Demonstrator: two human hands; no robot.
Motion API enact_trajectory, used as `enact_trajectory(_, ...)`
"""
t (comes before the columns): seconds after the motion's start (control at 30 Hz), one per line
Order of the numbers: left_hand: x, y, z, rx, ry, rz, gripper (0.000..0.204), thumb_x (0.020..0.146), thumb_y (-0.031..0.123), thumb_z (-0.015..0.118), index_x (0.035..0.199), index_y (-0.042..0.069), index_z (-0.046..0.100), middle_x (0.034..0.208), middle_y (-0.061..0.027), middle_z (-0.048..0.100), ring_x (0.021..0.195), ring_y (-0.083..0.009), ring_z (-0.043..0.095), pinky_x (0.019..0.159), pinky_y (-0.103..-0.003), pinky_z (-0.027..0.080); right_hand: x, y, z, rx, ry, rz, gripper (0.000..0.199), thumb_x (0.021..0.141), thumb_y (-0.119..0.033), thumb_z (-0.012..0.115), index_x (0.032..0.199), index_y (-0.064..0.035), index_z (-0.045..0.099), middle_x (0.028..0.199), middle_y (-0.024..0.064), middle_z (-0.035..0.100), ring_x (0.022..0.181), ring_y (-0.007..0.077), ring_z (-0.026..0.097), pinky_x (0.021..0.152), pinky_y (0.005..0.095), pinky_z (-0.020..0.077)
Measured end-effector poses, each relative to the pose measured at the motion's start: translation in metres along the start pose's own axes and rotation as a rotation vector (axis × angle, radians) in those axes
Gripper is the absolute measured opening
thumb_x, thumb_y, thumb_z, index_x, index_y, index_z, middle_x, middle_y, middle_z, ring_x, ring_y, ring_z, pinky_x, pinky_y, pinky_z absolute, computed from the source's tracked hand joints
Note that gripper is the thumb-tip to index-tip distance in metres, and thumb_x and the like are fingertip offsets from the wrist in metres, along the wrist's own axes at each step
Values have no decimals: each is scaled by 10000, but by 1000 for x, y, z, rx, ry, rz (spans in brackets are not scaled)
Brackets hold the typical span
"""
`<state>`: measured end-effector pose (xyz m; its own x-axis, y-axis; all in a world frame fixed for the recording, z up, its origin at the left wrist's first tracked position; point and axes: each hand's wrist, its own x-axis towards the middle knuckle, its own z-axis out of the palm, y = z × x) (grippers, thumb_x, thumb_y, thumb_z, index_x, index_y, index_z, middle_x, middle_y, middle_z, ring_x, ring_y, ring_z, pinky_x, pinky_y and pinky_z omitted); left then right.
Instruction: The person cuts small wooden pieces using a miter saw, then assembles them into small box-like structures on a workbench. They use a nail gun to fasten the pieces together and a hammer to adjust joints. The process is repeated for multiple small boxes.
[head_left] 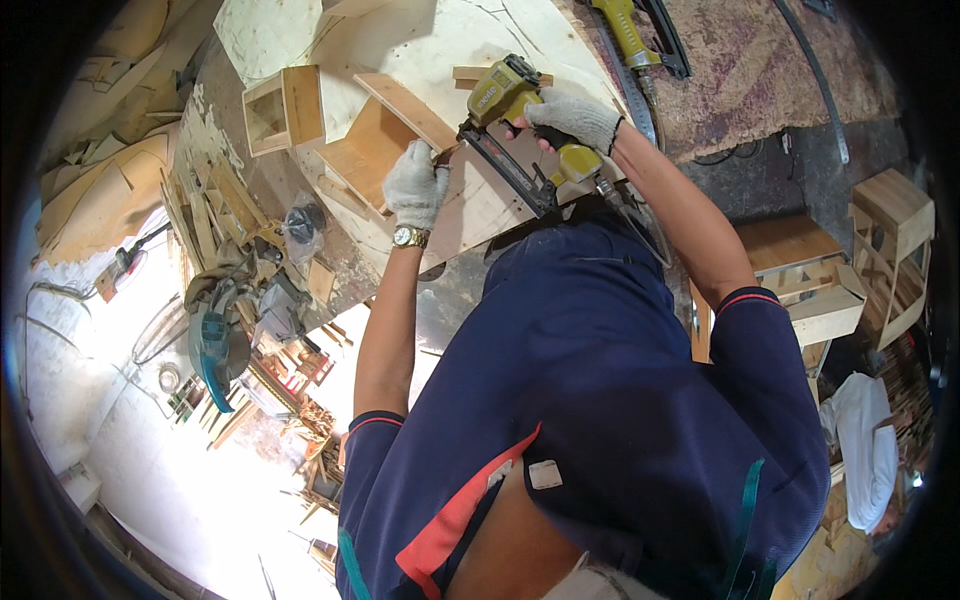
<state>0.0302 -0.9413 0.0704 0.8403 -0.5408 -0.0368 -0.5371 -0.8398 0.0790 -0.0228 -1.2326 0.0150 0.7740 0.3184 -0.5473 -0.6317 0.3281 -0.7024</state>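
Note:
My right hand [578,116], in a pale knitted glove, is wrapped round the grip of a yellow-green nail gun [497,92]. An air hose [625,205] runs from the tool's handle end toward my body. The gun's nose is close to my left hand [416,186], also gloved, with a watch at the wrist. That hand is closed at the near corner of a wooden box [364,152] made of thin boards. One board [407,112] of the box slants along its far right side. My fingertips partly hide the corner, and the exact contact with the nose cannot be made out.
A smaller wooden box [285,110] stands left on the pale work board [470,215]. A second nail gun [638,35] and a metal ruler [628,95] lie at the far right. A power saw [215,345] is at lower left; wooden frames [890,250] are stacked at right.

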Motion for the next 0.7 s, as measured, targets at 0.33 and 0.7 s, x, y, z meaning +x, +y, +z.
enact_trajectory(0.33,-3,-3,6,22,50,29,296,854,314,775,926,115,567,785,-116,648,750,-344,679,609,-471,520,0,-5,-1,-25,-40,22,273,947,-200,708,1106,18,668,899,37,788,547,55,609,475,219,534)
enact_trajectory(0.7,-3,-1,3,11,40,25,263,865,276,764,945,117,571,786,-124,649,751,-345,682,609,-467,525,-12,-21,2,28,-62,-92,306,970,-118,647,1211,70,627,939,122,779,508,77,573,469,231,511)
